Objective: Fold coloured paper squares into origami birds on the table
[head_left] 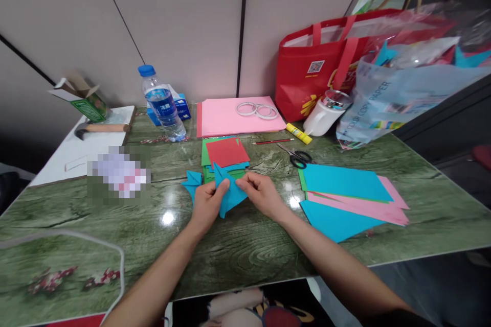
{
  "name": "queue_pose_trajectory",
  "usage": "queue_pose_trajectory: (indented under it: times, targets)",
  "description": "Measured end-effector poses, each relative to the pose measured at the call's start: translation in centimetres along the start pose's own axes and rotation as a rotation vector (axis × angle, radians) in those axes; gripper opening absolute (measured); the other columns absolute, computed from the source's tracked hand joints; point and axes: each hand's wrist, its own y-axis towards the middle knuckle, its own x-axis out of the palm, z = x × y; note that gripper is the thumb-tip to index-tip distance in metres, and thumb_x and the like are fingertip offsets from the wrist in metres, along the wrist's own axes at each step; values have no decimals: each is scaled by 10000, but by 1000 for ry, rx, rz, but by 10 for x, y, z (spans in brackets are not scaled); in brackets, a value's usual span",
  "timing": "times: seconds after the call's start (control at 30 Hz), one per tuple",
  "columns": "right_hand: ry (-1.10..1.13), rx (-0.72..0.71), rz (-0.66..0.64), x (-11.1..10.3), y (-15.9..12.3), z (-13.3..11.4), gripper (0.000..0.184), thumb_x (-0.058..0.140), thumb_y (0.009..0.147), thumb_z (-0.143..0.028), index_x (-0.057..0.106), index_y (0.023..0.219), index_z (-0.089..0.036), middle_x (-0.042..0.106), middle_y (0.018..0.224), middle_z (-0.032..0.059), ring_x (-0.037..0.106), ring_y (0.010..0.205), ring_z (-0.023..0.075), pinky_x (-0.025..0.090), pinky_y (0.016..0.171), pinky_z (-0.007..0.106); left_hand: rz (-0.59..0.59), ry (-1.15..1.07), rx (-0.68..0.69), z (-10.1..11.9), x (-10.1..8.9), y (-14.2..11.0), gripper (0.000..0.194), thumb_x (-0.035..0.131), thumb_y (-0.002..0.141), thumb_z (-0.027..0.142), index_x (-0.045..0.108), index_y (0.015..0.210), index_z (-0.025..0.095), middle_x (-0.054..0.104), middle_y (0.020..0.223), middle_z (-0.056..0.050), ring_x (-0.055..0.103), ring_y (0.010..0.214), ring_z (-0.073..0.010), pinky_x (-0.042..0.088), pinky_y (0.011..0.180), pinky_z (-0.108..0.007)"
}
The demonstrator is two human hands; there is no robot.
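Observation:
A blue folded paper piece (pixel 230 196) with pointed corners is held just above the table by both hands. My left hand (pixel 209 202) pinches its left side, thumb on top. My right hand (pixel 261 191) grips its right corner between thumb and fingers. Left of it lies another blue folded paper shape (pixel 192 180), partly behind my left hand. Just beyond the hands sits a stack of small paper squares, with a red square (pixel 228 152) on top and green and blue sheets (pixel 205 153) showing beneath.
Scissors (pixel 297 156), a pencil (pixel 272 141) and a glue stick (pixel 299 133) lie behind my right hand. Blue paper sheets (pixel 345 182) spread at right. Pink paper (pixel 230 112) bears two tape rolls (pixel 257 110). A water bottle (pixel 163 104), hammer (pixel 102 129), white mug (pixel 324 115) and red bag (pixel 299 71) stand farther back.

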Motion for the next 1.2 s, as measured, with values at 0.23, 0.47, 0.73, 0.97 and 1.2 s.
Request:
queue_pose_trajectory:
  times: [0.23,0.47,0.73,0.97,1.2]
  targets:
    - [157,146,-109,-7,4,2,363,567,761,-499,504,574,-194,461,413,-56,409,375,89,304,411,221,130,-106,12,-16,-6,8,493,602,717,475,286,475,184,229,481,61,216,440,-61,191,403,-203]
    - [215,74,75,-7,7,6,380,469,830,-514,493,630,-191,524,566,-21,507,536,112,419,511,233,165,-207,-64,-18,-5,10,495,602,704,526,317,488,183,257,451,73,240,399,-52,206,359,-184]
    - [308,51,28,-1,5,8,207,672,698,-329,536,748,-182,547,693,-23,517,633,101,432,586,224,-15,-48,-37,-11,1,6,458,613,687,497,398,482,149,324,489,57,294,475,-53,253,414,-173]
    - [130,-44,-266,-22,5,-1,126,507,851,-280,581,835,-180,555,728,1,550,626,112,470,557,244,-339,-74,-261,0,-11,10,400,600,685,540,543,693,144,541,515,29,465,395,-92,332,339,-183]
    - [-517,-621,-194,-34,-22,5,106,583,812,-178,650,864,-242,539,1092,56,451,1069,225,436,875,411,-593,44,-282,-3,-12,9,428,619,651,561,505,597,151,386,426,85,303,354,-43,242,342,-169]
